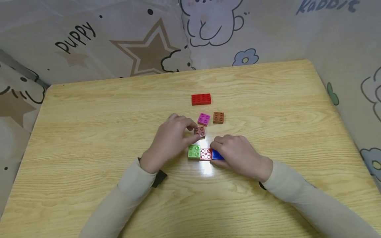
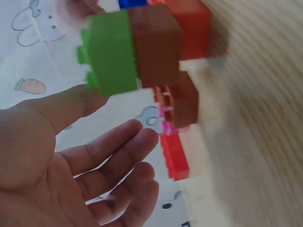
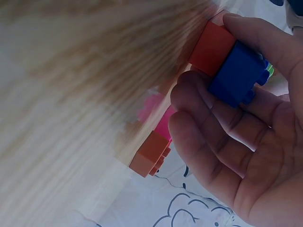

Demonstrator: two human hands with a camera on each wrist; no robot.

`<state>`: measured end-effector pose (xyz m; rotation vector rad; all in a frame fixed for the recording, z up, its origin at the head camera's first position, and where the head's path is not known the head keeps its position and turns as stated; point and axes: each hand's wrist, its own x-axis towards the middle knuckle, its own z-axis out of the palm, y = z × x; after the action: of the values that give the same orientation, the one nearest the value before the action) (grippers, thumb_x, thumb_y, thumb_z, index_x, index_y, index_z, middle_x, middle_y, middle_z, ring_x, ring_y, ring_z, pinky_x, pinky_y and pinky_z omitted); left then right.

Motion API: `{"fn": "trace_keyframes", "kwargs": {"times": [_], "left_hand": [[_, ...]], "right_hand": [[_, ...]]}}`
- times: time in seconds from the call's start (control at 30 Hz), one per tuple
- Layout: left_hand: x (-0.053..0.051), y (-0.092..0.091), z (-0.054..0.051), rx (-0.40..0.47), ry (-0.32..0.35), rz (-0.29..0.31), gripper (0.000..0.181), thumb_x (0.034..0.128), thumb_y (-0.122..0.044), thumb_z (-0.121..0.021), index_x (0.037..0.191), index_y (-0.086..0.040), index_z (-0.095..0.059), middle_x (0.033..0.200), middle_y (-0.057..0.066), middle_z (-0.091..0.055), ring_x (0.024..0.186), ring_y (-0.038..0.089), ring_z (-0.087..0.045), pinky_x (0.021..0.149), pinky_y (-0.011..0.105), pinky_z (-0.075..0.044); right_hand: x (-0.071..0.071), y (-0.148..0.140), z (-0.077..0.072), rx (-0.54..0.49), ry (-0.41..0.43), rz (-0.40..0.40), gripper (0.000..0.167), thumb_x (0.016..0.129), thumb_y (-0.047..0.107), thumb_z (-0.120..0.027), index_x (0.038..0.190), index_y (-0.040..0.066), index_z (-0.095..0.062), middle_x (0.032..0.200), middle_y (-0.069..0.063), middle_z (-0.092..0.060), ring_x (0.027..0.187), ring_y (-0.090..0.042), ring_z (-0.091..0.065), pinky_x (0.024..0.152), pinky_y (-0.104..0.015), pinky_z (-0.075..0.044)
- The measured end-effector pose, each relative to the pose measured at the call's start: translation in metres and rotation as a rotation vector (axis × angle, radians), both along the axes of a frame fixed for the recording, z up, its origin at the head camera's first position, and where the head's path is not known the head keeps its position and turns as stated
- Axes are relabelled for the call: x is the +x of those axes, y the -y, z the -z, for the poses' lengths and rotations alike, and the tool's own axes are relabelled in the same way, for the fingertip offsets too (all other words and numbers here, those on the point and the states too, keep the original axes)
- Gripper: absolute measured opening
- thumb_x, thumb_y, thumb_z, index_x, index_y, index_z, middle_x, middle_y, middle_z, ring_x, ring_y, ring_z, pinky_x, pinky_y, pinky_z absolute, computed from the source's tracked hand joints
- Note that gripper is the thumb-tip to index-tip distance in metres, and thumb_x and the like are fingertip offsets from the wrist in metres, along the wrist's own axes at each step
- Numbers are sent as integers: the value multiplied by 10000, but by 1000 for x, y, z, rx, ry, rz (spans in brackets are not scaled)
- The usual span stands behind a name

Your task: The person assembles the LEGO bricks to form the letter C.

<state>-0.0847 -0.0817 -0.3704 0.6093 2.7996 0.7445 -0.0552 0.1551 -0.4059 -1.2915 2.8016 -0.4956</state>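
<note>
A row holds a green brick (image 1: 194,151), a red brick (image 1: 205,154) and a blue brick (image 1: 217,154). The green one sits on a brown brick (image 2: 156,45) in the left wrist view; the blue brick (image 3: 239,73) sits on a red block (image 3: 213,47) in the right wrist view. My right hand (image 1: 238,155) grips the blue brick and its red base between thumb and fingers. Just behind the row, my left hand (image 1: 171,140) has its thumb and forefinger parted at the left side of a reddish-brown brick (image 1: 200,132); contact is unclear. Its other fingers are loosely extended (image 2: 113,161).
Behind the reddish-brown brick lie a magenta brick (image 1: 203,119) and an orange-brown brick (image 1: 218,117). Farther back is a long red brick (image 1: 201,99). The wooden table (image 1: 104,112) meets walls covered with cartoon-printed sheets at its back and sides.
</note>
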Motion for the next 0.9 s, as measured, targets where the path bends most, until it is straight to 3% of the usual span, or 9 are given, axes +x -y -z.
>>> {"fn": "trace_keyframes", "kwargs": {"times": [0.27,0.9], "left_hand": [[-13,-4,13,-12,38,-8,419,918,-311,-917,1210,-39,-791,1130,53,-765,1069,257,-601,907,409,-527],[-22,-11,25,-87,79,4,464,846,-244,-974,1217,-37,-786,1086,69,-721,1056,264,-597,902,417,-532]], "right_hand": [[0,0,1,11,-3,4,316,905,314,-922,934,89,-702,830,28,-657,677,-140,-593,577,-346,-547],[0,0,1,9,-17,2,317,893,306,-932,935,90,-704,833,25,-662,685,-149,-610,582,-349,-560]]}}
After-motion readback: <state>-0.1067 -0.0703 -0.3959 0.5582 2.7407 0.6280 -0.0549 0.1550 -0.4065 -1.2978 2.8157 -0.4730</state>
